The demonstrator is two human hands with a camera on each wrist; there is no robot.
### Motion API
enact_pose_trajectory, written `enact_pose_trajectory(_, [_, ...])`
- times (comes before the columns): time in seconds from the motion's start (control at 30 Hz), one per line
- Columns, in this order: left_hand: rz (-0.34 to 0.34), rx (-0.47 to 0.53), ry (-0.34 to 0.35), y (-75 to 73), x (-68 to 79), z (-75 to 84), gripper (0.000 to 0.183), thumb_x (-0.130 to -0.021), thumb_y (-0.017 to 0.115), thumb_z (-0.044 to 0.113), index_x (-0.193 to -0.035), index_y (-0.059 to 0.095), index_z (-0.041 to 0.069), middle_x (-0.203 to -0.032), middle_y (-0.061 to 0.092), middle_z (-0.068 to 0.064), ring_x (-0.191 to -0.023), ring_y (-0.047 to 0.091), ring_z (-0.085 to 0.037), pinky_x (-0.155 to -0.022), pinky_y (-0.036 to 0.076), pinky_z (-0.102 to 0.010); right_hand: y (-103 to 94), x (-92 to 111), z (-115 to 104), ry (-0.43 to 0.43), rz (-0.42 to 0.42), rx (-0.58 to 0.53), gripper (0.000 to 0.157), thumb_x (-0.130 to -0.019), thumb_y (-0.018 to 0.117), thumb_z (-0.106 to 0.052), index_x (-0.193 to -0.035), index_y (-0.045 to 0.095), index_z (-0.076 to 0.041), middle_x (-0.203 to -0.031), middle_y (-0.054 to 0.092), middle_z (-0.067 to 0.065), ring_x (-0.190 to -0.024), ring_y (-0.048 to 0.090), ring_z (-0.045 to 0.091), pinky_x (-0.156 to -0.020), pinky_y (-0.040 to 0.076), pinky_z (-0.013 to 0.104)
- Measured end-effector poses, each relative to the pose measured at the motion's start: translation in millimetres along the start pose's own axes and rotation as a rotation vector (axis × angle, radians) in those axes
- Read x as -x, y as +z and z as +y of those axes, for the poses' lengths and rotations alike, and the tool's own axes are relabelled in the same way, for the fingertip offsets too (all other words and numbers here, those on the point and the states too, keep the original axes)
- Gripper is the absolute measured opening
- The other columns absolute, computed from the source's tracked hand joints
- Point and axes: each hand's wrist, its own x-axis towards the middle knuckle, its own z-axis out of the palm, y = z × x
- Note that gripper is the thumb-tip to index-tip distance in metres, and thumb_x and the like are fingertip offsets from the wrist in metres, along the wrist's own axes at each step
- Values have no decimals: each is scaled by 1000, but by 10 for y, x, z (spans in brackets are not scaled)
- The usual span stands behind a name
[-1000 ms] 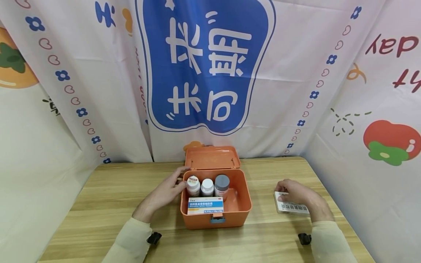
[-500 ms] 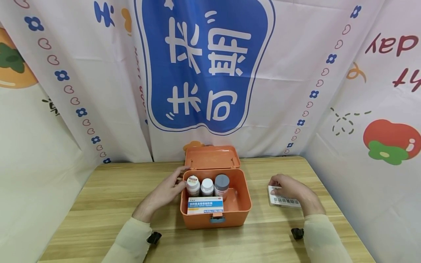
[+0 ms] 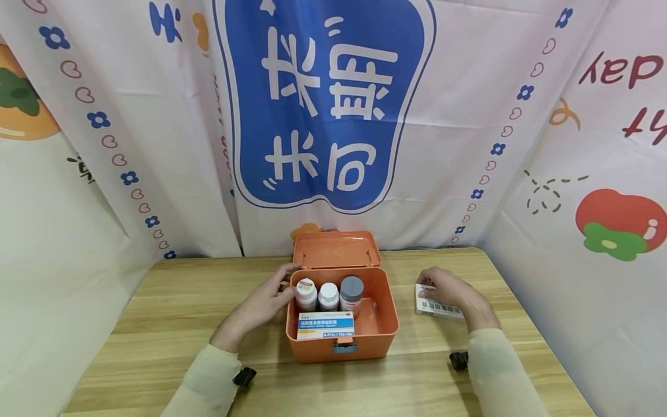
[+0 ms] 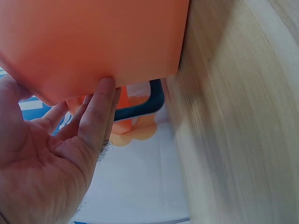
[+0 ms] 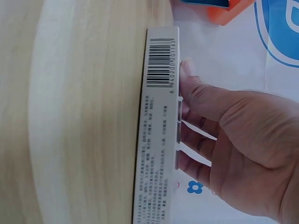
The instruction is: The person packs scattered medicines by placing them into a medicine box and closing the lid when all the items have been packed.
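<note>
An orange medicine case [image 3: 388,301] with its lid up stands in the middle of the table. My left hand [image 3: 268,307] touches its left side near the back corner; in the left wrist view, extended fingers [image 4: 99,107] lie against the orange wall. On the table to the case's right is a flat white medicine box [image 3: 443,308] with printed text. My right hand [image 3: 453,292] grips it, thumb on top and the other fingers bent at its far edge, partly hidden. A barcode shows on the box's side [image 5: 159,65] in the right wrist view.
Inside the case, two white-capped bottles [image 3: 328,296] and a grey-capped bottle [image 3: 351,292] stand behind a blue-and-white medicine box [image 3: 325,325]. The case's dark handle [image 4: 140,109] shows in the left wrist view. Printed curtains [image 3: 443,145] surround the wooden table [image 3: 182,318].
The right hand and the white medicine box have moved left and away from the body, nearer the case. The left hand and the case have stayed in place.
</note>
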Motion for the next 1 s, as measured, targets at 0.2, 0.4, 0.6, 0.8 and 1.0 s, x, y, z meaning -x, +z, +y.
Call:
enact_pose_trajectory(0.2, [1,-1,-3,2,-4,8,57,-108,52,19,-162,35,23,-147,58,-16,-129,63,-31,-107,58,-48,34,-113,31,18,36,8,16,-96,77,-20,-109,73,-12,-106,74,4,-101,68,20,-99,56,50])
enact_pose_trajectory(0.4, [1,-3,-4,2,-8,5,57,-108,52,19,-162,35,23,-147,58,-16,-129,64,-30,-107,58,-48,60,-139,57,37,83,17,20,-94,80,-23,-110,73,-14,-107,74,3,-103,68,22,-100,56,50])
enact_pose_trajectory(0.6, [1,-6,-1,-1,-9,6,56,-108,52,19,-162,35,22,-147,58,-16,-129,64,-30,-108,58,-49,16,-41,65,13,109,26,32,-92,82,-31,-117,72,-12,-112,72,6,-106,66,24,-100,55,51])
enact_pose_trajectory(0.8, [0,5,14,-9,-4,-5,56,-108,52,19,-161,35,21,-146,58,-17,-128,65,-30,-107,57,-50,-31,83,67,2,96,23,50,-91,82,-41,-129,69,-10,-128,70,10,-120,65,32,-108,53,57])
enact_pose_trajectory(1.0, [2,6,20,-10,-1,-11,55,-108,53,20,-161,36,21,-146,59,-17,-128,65,-30,-107,57,-50,-19,190,92,12,96,77,68,-87,83,-51,-141,64,-12,-143,65,13,-131,61,38,-113,48,63])
